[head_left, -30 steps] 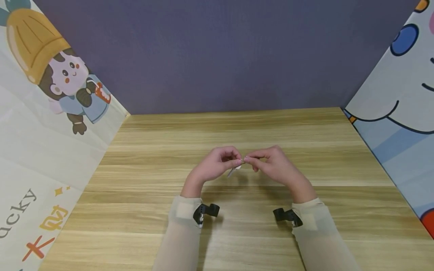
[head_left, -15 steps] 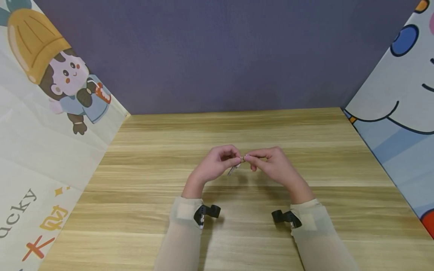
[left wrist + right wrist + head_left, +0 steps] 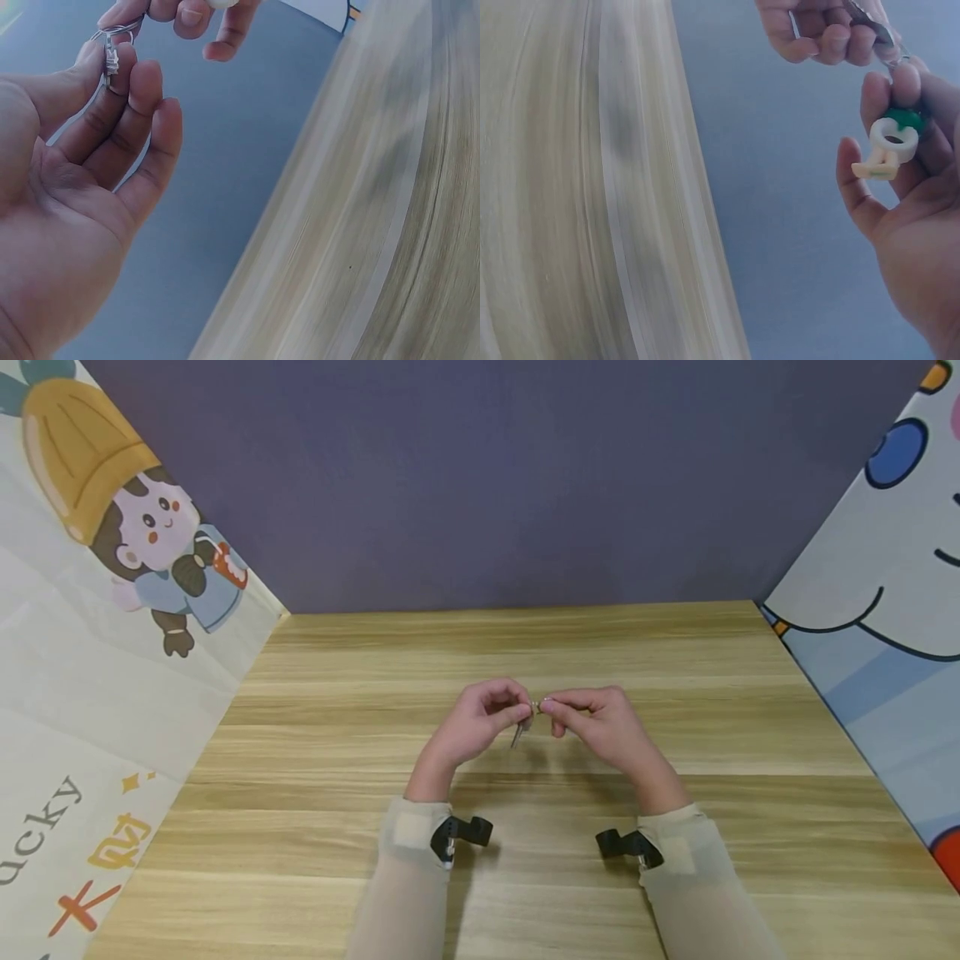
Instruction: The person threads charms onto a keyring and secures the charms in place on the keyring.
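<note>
Head view shows both hands raised just above the wooden table (image 3: pixel 675 693), fingertips meeting over its middle. Left hand (image 3: pixel 477 727) pinches a thin metal key ring (image 3: pixel 112 34) between thumb and forefinger, and a small silver key (image 3: pixel 517 735) hangs just below that pinch. Right hand (image 3: pixel 600 722) pinches the same ring from the opposite side, its other fingers curled. Right wrist view shows a white and green plastic charm (image 3: pixel 889 146) resting against the right hand's curled fingers, directly under its pinch. Black wrist cameras (image 3: pixel 459 835) sit behind both hands.
</note>
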The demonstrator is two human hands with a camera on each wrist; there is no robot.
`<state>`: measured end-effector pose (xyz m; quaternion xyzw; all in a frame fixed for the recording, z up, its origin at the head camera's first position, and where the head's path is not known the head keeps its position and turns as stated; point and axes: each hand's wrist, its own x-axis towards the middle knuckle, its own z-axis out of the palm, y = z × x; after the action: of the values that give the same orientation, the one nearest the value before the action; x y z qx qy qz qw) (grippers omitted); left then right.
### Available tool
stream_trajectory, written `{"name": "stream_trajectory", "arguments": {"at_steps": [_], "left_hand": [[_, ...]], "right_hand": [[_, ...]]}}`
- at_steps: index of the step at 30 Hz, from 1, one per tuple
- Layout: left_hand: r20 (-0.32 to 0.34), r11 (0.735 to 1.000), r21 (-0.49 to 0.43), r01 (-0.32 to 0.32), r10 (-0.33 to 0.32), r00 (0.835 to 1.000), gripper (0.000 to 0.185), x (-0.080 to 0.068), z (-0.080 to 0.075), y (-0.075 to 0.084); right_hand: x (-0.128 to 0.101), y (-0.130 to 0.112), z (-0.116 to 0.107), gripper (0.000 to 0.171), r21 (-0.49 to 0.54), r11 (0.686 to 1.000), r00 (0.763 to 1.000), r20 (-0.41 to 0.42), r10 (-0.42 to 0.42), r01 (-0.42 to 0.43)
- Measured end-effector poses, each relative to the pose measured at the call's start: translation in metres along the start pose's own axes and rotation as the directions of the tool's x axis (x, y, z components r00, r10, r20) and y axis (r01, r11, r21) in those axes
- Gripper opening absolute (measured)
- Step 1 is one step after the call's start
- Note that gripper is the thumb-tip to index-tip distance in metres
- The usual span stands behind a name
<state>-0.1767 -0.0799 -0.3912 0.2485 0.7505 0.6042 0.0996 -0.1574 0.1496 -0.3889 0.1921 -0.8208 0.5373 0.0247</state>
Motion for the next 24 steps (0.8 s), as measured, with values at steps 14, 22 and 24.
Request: {"name": "stream_trajectory", "arguments": {"at_steps": [14,22,24], "left_hand": [[-0.001,0.996,-0.091,0.02,-0.02,1.0,0.012,-0.0008,0.0029,0.0018],[0.032,0.997,-0.024,0.072,-0.071,0.997,0.014,-0.0009,0.0021,0.0012],[0.043,0.997,0.011,0.079,-0.079,0.996,0.014,-0.0003,0.0015,0.0026]], "right_hand": [[-0.0008,-0.0006,0.0031,0.016,0.013,0.998,0.996,-0.067,-0.063,0.064],[-0.0014,-0.0009,0.0001,0.013,-0.174,0.981,0.996,0.003,-0.088,0.087],[-0.0011,-0.0016,-0.0007,0.013,-0.221,0.97,0.995,0.032,-0.093,0.098]]}}
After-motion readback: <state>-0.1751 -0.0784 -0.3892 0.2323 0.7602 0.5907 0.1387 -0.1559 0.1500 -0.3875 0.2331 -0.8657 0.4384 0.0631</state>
